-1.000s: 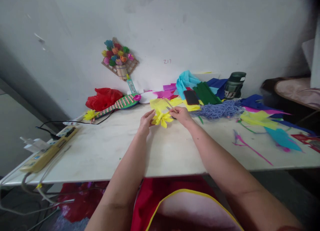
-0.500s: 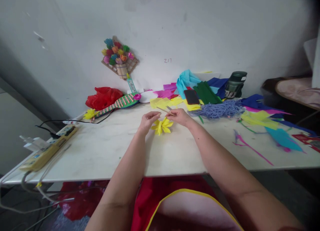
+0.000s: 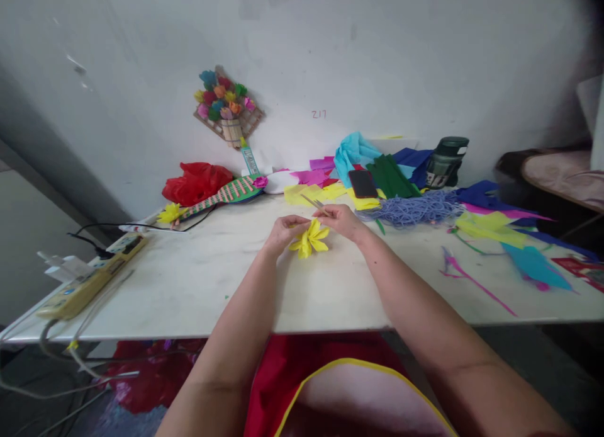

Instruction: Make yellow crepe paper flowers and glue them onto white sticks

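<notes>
My left hand (image 3: 286, 232) is closed, its fingertips pinching the top of a yellow paper flower (image 3: 310, 240) whose petals spread downward just above the table. Close beside it, my right hand (image 3: 340, 220) is closed around a slim two-pronged tool (image 3: 312, 201) that points up and to the left; its handle is hidden in the fingers, and I cannot tell its exact kind. The fingertips of both hands nearly meet over the flower, hiding where it is gathered.
Behind my hands lie a phone (image 3: 363, 184), crepe paper (image 3: 394, 177) and shredded purple paper (image 3: 415, 207). A green cup (image 3: 448, 163) stands back right. A decorated lute-shaped piece (image 3: 221, 194) and red plastic bag (image 3: 197, 184) lie back left; a power strip (image 3: 89, 279) runs along the left edge.
The flower has turned and shifted slightly right, with my left hand following it. The tool's prongs have swung upward and look closer together.
</notes>
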Demonstrator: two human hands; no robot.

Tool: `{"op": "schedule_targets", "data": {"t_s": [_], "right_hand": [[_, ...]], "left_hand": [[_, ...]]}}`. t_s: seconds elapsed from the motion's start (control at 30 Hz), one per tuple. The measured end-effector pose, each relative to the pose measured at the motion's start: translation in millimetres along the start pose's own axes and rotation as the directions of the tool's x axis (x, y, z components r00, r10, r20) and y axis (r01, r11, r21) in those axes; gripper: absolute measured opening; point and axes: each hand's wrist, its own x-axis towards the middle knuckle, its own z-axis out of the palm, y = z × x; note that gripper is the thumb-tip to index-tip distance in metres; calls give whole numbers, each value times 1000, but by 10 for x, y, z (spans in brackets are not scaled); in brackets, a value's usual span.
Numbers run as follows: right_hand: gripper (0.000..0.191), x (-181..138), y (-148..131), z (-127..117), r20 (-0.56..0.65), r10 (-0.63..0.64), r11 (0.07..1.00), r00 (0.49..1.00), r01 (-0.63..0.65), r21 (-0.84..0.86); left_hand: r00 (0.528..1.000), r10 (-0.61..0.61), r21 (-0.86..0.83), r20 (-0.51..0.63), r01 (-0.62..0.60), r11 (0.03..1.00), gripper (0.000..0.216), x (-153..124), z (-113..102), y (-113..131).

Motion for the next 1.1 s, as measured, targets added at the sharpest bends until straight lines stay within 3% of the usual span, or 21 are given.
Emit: {"op": "schedule_targets", "data": {"t_s": [0.23,0.7,0.93,1.1], "right_hand": [[24,3,18,19,13,-19,999,1000,20,-46],[25,54,107,69,-62,-4,999,998,1,-43],[24,43,78,62,-66,20,998,998,-23,-50],[25,31,59,66,-64,7,999,998,-10,-48]], "left_hand": [[999,-18,9,-33,19,1000,35,-2,37,10],[976,107,63,-188,-97,993,20,77,73,-84],[985,119,24,-123,-116,993,32,83,77,-102],[992,82,42,-99,-79,996,29,76,71,-95]]}}
